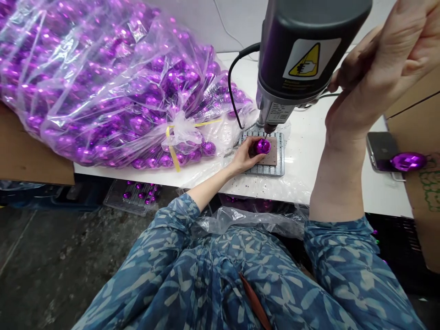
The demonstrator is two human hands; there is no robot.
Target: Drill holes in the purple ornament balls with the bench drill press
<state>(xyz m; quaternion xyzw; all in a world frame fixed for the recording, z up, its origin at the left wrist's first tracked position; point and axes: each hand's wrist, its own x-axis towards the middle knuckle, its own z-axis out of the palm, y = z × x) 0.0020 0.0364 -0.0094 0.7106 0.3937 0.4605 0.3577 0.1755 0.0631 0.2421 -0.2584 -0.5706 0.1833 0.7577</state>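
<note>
A shiny purple faceted ball [263, 147] sits on a small brown plate [272, 157] over the grey slotted base [281, 168]. My left hand [244, 155] pinches the ball from the left, with thumb and fingers around its side. Directly above is the bench drill press [275, 68], its thin bit meeting the top of the ball; whether it has entered cannot be made out. High on the right, my right hand [388, 64] is raised beside the drill head with its fingers curled. What it grips is hidden behind the hand and the machine.
A big clear plastic bag [113, 87] full of purple balls covers the table's left. At the right edge, another purple ornament [409, 161] lies by a dark box-shaped device [381, 149]. A clear tray [134, 197] with several small balls is below. Plastic film [240, 220] hangs before my lap.
</note>
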